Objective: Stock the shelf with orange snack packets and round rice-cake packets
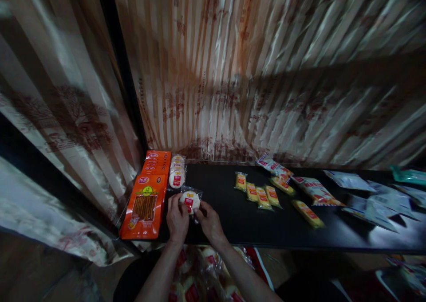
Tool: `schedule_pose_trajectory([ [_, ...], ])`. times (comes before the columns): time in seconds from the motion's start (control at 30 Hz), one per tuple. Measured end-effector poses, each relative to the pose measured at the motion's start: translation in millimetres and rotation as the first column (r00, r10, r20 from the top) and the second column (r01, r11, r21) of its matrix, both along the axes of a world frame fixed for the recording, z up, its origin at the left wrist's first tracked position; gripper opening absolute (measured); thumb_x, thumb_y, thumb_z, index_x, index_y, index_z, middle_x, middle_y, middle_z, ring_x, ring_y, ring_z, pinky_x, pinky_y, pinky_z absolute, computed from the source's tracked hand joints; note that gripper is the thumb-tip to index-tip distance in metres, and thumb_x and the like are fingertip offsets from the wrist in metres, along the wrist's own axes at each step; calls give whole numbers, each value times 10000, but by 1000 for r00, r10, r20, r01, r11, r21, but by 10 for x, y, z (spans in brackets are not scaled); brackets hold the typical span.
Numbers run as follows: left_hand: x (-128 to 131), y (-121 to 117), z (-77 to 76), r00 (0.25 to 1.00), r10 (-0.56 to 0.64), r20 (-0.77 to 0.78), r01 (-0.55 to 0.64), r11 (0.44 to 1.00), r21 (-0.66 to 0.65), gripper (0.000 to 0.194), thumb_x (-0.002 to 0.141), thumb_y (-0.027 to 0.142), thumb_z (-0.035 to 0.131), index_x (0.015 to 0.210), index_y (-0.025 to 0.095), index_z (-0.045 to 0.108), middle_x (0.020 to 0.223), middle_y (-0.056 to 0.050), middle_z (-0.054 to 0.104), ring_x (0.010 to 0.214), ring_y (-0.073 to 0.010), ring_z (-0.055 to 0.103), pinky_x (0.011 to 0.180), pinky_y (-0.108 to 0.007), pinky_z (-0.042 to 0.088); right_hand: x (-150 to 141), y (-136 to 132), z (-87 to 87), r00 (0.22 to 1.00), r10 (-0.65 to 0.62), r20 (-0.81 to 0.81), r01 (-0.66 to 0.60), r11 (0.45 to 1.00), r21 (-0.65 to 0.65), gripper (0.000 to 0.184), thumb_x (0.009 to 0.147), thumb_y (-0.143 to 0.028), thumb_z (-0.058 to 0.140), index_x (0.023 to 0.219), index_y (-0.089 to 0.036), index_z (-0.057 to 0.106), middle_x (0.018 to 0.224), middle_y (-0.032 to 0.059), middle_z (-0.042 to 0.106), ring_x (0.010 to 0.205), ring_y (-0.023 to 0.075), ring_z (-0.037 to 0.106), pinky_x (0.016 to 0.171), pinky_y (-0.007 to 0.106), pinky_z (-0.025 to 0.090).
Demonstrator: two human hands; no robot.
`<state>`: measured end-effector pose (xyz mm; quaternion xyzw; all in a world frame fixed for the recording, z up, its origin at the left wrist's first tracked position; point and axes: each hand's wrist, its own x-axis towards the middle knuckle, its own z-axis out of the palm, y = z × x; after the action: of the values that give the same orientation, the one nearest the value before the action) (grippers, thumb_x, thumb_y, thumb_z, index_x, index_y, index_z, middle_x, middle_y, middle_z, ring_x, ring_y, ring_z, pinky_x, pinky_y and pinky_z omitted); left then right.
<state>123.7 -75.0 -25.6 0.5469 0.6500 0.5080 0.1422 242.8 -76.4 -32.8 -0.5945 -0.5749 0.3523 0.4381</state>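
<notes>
A round white rice cracker in a clear wrapper (190, 200), with a red and yellow label, is held between my two hands over the black shelf (219, 222). My left hand (177, 217) grips its left side, fingers closed on it. On the lower right side, my right hand (209, 220) pinches the wrapper. Just behind it lies an overlapping row of similar wrapped rice crackers (177, 178). Left of my left hand are overlapping orange snack packets (146, 209) with brown sticks pictured on the front.
Small yellow snack packs (262, 197) lie right of my hands, with red-and-white bags (316, 191) and silvery packets (372, 206) farther right. More wrapped crackers (213, 277) sit below the shelf edge. A printed curtain (213, 93) hangs behind; a dark post (124, 62) stands left.
</notes>
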Motion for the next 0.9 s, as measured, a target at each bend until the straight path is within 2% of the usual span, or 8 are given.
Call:
schedule_pose_trajectory([
  [0.17,-43,71,-20,999,1,-52,-4,998,-64,337,812,161,410,1123,157,541,1140,-117,581,1061,-218,566,886,-353,484,-91,157,-48,1000,0,-5,0,1000,20,280,762,-329,551,976,-204,681,879,50,709,794,215,647,732,318,517],
  [0.37,-96,132,-61,994,0,-112,1,1000,3,396,845,171,410,1233,136,482,1253,-140,545,1183,-232,493,1000,-406,413,-204,346,-36,1000,17,-10,-17,1000,15,283,758,-298,546,992,-200,672,920,55,707,830,212,650,756,315,517],
  [0.5,-95,175,-104,989,18,-144,-15,1000,22,418,843,158,422,1257,132,469,1324,-148,498,1245,-237,443,1036,-416,382,-262,483,-56,998,54,-38,-52,998,40,281,745,-269,539,986,-194,662,946,59,698,856,206,643,812,334,502],
  [0.67,-86,225,-156,984,35,-172,-34,999,7,448,822,136,434,1269,116,471,1402,-167,410,1306,-268,367,1059,-452,352,-319,626,-107,997,71,11,-72,996,45,295,748,-266,534,1004,-191,659,945,61,693,862,208,638,824,342,496],
  [0.9,-93,270,-175,989,21,-143,-22,1000,-6,455,794,112,450,1244,142,512,1403,-137,417,1315,-277,354,1071,-461,341,-361,735,-138,994,78,81,-80,996,25,304,757,-261,526,1019,-185,661,948,62,686,840,202,638,809,328,497],
])
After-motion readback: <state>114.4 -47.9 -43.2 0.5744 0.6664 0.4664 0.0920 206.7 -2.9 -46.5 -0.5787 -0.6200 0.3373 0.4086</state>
